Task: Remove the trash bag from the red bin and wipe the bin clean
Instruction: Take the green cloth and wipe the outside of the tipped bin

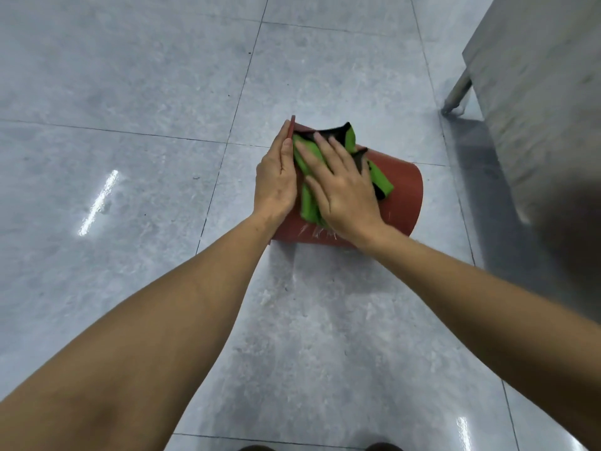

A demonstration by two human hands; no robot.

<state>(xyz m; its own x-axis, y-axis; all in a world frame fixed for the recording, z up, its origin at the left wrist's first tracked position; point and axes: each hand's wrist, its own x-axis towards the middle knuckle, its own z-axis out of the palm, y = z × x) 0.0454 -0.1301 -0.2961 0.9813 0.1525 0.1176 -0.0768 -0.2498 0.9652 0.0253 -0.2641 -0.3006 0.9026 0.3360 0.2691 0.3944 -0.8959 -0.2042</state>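
— Bin first: where was it?

— Lying on its side on the grey tiled floor (130, 92), just ahead of my feet. The red bin (403, 196) showed me its curved outer wall, with the rim end off to my left.

— And your hands?

— My left hand (276, 180) was clamped on that rim edge, thumb lying along the top and the other fingers curled out of sight behind it. My right hand (341, 187) lay flat with fingers spread, palm pressing a green and black cloth (379, 175) against the bin's side.

— Pinching the cloth?

— No, only pressing down on it (the cloth was bunched, spilling out past my fingertips and to the right of my palm). Some pale frayed threads showed at its near end, by my wrist.

— Could you see inside the bin?

— Not from that angle, so I cannot say whether any bag was in it.

— Anything else near?

— A steel cabinet (536, 76) stood to my right on a slim metal leg (457, 92), well apart from the bin, its shadow on the tiles.
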